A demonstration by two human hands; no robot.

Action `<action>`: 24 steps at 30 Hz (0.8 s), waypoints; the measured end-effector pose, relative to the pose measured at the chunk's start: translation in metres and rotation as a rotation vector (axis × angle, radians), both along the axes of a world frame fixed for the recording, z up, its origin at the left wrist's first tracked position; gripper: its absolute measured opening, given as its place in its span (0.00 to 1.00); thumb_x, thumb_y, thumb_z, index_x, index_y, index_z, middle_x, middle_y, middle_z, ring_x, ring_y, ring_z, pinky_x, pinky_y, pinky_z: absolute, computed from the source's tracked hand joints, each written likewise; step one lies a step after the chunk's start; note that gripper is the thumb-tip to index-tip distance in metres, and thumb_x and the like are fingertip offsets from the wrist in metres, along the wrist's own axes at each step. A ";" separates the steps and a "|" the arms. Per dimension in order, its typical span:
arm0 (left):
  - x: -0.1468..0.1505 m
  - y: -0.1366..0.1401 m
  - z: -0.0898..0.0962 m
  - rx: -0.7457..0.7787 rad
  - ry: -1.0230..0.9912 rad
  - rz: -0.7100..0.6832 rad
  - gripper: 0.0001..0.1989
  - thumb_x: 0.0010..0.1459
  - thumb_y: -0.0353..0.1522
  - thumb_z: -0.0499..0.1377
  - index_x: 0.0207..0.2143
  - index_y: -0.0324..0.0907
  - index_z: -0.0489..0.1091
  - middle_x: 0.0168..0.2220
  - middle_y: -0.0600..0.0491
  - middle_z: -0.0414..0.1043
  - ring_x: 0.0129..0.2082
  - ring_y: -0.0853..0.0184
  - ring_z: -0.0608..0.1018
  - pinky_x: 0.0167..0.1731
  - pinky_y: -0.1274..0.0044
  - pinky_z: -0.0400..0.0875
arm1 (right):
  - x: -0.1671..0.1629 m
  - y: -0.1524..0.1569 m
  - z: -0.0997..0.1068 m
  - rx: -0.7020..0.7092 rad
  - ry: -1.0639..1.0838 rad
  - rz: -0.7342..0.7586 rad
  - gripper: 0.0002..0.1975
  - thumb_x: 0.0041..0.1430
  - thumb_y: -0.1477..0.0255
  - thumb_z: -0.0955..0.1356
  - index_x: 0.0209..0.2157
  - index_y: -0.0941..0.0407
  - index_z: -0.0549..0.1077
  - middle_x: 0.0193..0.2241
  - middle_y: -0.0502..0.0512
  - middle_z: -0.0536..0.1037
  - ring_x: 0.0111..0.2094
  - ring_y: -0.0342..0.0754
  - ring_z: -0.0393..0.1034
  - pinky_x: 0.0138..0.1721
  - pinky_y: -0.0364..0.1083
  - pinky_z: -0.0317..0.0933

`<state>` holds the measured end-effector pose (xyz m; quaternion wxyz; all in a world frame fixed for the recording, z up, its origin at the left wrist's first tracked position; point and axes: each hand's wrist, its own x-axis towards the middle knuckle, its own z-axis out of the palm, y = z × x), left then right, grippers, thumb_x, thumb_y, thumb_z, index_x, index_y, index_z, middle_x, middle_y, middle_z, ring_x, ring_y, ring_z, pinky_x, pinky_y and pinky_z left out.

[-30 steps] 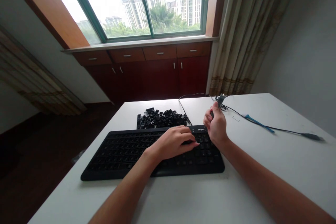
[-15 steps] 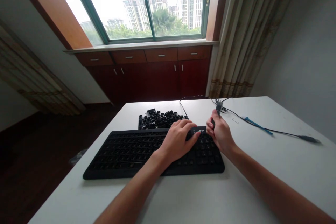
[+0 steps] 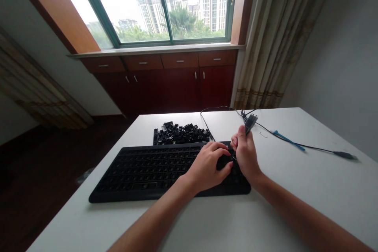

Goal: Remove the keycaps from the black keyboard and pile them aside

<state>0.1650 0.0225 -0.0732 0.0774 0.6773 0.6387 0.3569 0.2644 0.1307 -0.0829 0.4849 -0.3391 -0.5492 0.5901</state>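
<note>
A black keyboard (image 3: 130, 192) lies on the white table; many of its key positions look bare of caps. My left hand (image 3: 208, 167) rests over its right part, thumb and index finger apart near the number pad, holding nothing I can see. Upright in the closed fingers of my right hand (image 3: 246, 157) is a keycap puller with a dark grey handle (image 3: 251, 123), whose top end looks pronged or bristled. Below that fist a thin wire (image 3: 234, 158) reaches down to the upper right keys, between my two hands. What it touches is hidden.
Behind the keyboard lies a heap of loose black keycaps (image 3: 183, 133). A black cable (image 3: 319, 149) with a blue strap (image 3: 288, 141) runs across the right side, near a small bent wire (image 3: 263, 135). Beyond the table (image 3: 310, 181) stand a red-brown cabinet (image 3: 165, 90) and a window.
The puller's handle has tilted to the right, and a wire now shows below my right fist. My left hand has moved right, closer to my right hand.
</note>
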 end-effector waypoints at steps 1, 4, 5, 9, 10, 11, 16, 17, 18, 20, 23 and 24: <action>0.000 0.000 0.000 0.002 -0.008 -0.002 0.09 0.61 0.33 0.64 0.44 0.43 0.76 0.51 0.48 0.76 0.51 0.57 0.76 0.57 0.64 0.70 | 0.002 -0.003 0.000 0.042 -0.037 -0.004 0.20 0.70 0.50 0.60 0.32 0.51 0.60 0.22 0.44 0.64 0.21 0.44 0.60 0.25 0.45 0.59; -0.001 0.001 0.000 0.014 -0.023 -0.010 0.09 0.59 0.32 0.64 0.43 0.42 0.76 0.50 0.48 0.76 0.51 0.58 0.76 0.58 0.64 0.69 | 0.006 -0.015 0.002 0.175 -0.147 0.022 0.18 0.70 0.51 0.61 0.36 0.51 0.63 0.25 0.47 0.68 0.25 0.47 0.65 0.30 0.48 0.62; -0.001 0.001 -0.001 0.016 -0.028 -0.015 0.09 0.59 0.31 0.63 0.42 0.42 0.76 0.50 0.48 0.76 0.50 0.58 0.76 0.58 0.64 0.69 | 0.006 -0.019 0.002 0.204 -0.175 0.041 0.17 0.69 0.51 0.62 0.38 0.51 0.64 0.26 0.48 0.70 0.26 0.49 0.67 0.31 0.48 0.63; -0.002 0.001 -0.002 0.016 -0.068 -0.014 0.07 0.59 0.31 0.62 0.41 0.41 0.75 0.49 0.47 0.76 0.50 0.57 0.76 0.57 0.63 0.70 | 0.004 -0.023 0.001 0.178 -0.159 0.066 0.17 0.69 0.51 0.63 0.38 0.51 0.65 0.27 0.48 0.71 0.27 0.48 0.67 0.32 0.48 0.64; -0.001 0.001 -0.003 0.023 -0.088 -0.010 0.07 0.59 0.31 0.62 0.41 0.42 0.75 0.49 0.47 0.76 0.50 0.57 0.76 0.57 0.64 0.70 | 0.002 -0.020 0.001 0.142 -0.129 0.062 0.18 0.69 0.50 0.63 0.36 0.51 0.64 0.25 0.47 0.69 0.25 0.47 0.65 0.31 0.47 0.63; -0.001 0.000 -0.003 0.033 -0.113 -0.009 0.07 0.59 0.30 0.62 0.42 0.42 0.74 0.49 0.47 0.75 0.50 0.58 0.76 0.57 0.64 0.70 | 0.001 -0.017 0.001 0.099 -0.096 0.062 0.19 0.69 0.50 0.62 0.34 0.51 0.63 0.24 0.46 0.68 0.23 0.46 0.64 0.29 0.47 0.63; 0.003 -0.001 -0.002 0.107 -0.268 0.041 0.15 0.54 0.26 0.59 0.45 0.44 0.65 0.49 0.47 0.71 0.49 0.60 0.76 0.55 0.67 0.72 | -0.006 -0.006 0.007 0.009 -0.029 0.164 0.23 0.68 0.48 0.62 0.29 0.51 0.61 0.20 0.43 0.64 0.19 0.43 0.59 0.25 0.44 0.59; 0.003 -0.002 -0.002 0.108 -0.298 0.067 0.17 0.53 0.25 0.59 0.45 0.44 0.63 0.49 0.47 0.71 0.49 0.60 0.76 0.55 0.66 0.71 | -0.007 -0.005 0.008 0.018 -0.039 0.193 0.23 0.67 0.48 0.63 0.29 0.51 0.62 0.19 0.44 0.64 0.19 0.43 0.59 0.24 0.44 0.59; 0.003 -0.002 -0.001 0.101 -0.329 0.091 0.18 0.52 0.24 0.58 0.46 0.45 0.62 0.49 0.47 0.71 0.49 0.59 0.75 0.56 0.65 0.71 | -0.007 -0.004 0.008 0.028 -0.057 0.218 0.23 0.67 0.48 0.63 0.29 0.51 0.63 0.19 0.44 0.65 0.19 0.44 0.59 0.24 0.45 0.58; 0.003 -0.003 0.000 0.070 -0.385 0.117 0.18 0.53 0.24 0.55 0.46 0.45 0.61 0.49 0.47 0.71 0.51 0.59 0.74 0.57 0.64 0.70 | -0.008 -0.003 0.006 0.056 -0.119 0.235 0.22 0.66 0.47 0.64 0.31 0.51 0.65 0.20 0.45 0.67 0.20 0.45 0.61 0.23 0.45 0.58; 0.003 -0.004 0.001 0.031 -0.430 0.109 0.15 0.60 0.27 0.52 0.49 0.45 0.61 0.49 0.47 0.72 0.52 0.59 0.74 0.57 0.64 0.70 | -0.009 -0.001 0.002 0.152 -0.235 0.215 0.20 0.65 0.48 0.66 0.34 0.51 0.68 0.23 0.48 0.73 0.24 0.49 0.68 0.27 0.47 0.61; 0.003 -0.005 0.001 0.026 -0.435 0.106 0.14 0.62 0.29 0.51 0.51 0.44 0.60 0.50 0.47 0.72 0.52 0.59 0.75 0.57 0.65 0.70 | -0.009 -0.001 0.002 0.182 -0.258 0.218 0.19 0.66 0.49 0.66 0.34 0.51 0.69 0.25 0.49 0.75 0.26 0.50 0.70 0.29 0.47 0.62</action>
